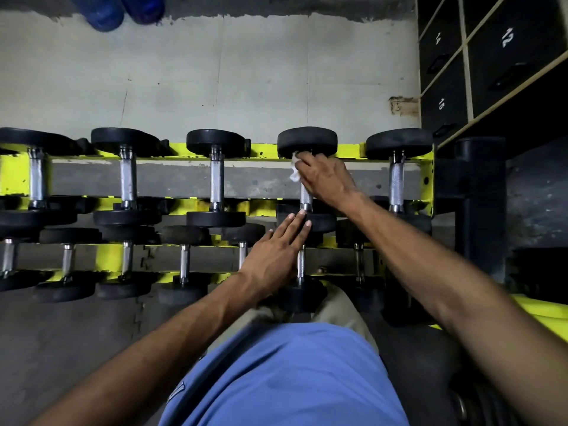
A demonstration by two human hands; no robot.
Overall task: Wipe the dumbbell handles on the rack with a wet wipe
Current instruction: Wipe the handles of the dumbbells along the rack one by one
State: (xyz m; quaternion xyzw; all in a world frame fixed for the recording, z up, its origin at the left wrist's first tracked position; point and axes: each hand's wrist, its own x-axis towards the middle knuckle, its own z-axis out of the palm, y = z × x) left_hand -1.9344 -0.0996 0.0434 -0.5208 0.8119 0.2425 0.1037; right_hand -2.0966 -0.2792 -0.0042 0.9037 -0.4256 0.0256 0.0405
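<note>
A yellow two-tier rack (12, 176) carries rows of black-ended dumbbells with chrome handles. My right hand (324, 176) grips the far end of the fourth upper dumbbell's handle (305, 198) through a white wet wipe (295, 167), just below its far black head (307, 141). My left hand (276, 253) lies with straight fingers on the near black head (322, 222) of that same dumbbell. The upper part of the handle is hidden under my right hand.
Other upper-tier dumbbells (216, 176) stand left and right of it; a lower tier (184, 262) lies nearer me. Black numbered boxes (491, 56) fill the right. A black post (482, 195) stands beside the rack. Blue bottles (104, 10) sit on the floor behind.
</note>
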